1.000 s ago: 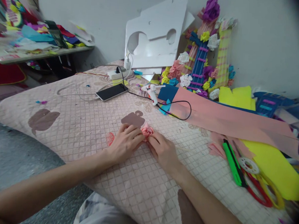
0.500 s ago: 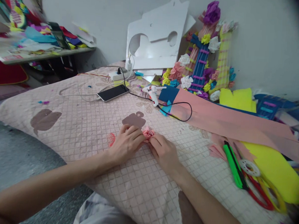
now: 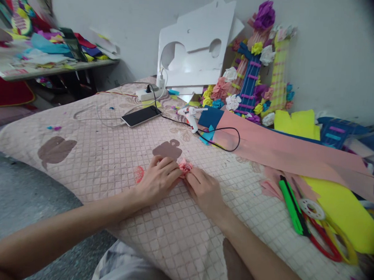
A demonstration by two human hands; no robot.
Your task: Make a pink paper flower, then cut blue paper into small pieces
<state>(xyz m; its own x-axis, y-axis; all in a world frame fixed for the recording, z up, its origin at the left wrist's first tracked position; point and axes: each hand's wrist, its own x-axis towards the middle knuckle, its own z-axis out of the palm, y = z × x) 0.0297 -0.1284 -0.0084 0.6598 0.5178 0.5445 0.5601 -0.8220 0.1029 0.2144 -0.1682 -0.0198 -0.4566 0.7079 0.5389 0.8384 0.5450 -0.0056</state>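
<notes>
Just below ctr of frame, L hand [image 3: 160, 179] & R hand [image 3: 205, 190] have grips clamped on a pink flower [image 3: 185, 166]; thin material may crush or tear, prob. if either squeezes too hard.

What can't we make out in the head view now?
All in the head view:
Underside of the crumpled pink paper flower: hidden by the left hand and right hand.
Coral-red patterned patch beside the left hand: too blurred to tell whether printed or loose.
Left end of the pale, cluttered side table: cut off by the left edge.
Markings on the white plastic glue gun: too small to read.
</notes>
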